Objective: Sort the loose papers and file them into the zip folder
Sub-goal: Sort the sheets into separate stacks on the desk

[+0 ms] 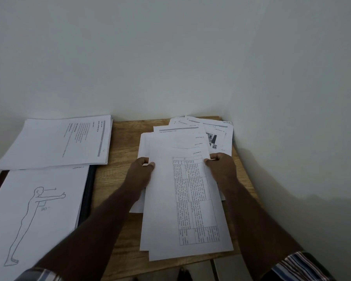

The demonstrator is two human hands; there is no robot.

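A loose pile of printed papers (182, 142) lies on the right half of a wooden table (126, 138). On top is a sheet with a long text table (190, 199). My left hand (142, 171) pinches that sheet's left edge and my right hand (221, 165) pinches its right edge. A sorted stack with a standing-figure drawing (39, 201) lies at the left on a dark zip folder (87, 191), of which only the right edge shows. A second stack of text pages (63, 140) lies behind it.
White walls close the table in at the back and right. More pages marked "section" (217, 130) fan out in the far right corner. The table's front edge (170, 266) is near my body, with floor tiles below.
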